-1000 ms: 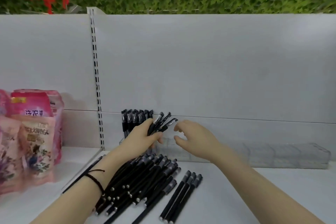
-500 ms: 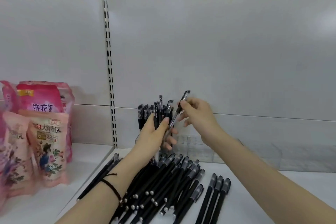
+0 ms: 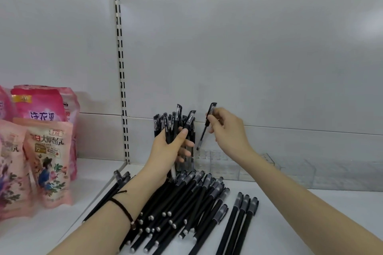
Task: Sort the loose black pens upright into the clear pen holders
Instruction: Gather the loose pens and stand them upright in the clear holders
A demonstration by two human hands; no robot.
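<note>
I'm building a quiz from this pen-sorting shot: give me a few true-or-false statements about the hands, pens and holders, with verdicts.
The right hand pinches one black capped pen, tip down. True.
The left hand is empty. False: it grips several black pens.
The pink printed pouches stand right of the loose pile of black pens. False: left of it.
Three separate black pens lie on the white shelf right of the pile. True.
Every compartment of the clear plastic pen holder is full. False: only the leftmost holds pens.
</note>
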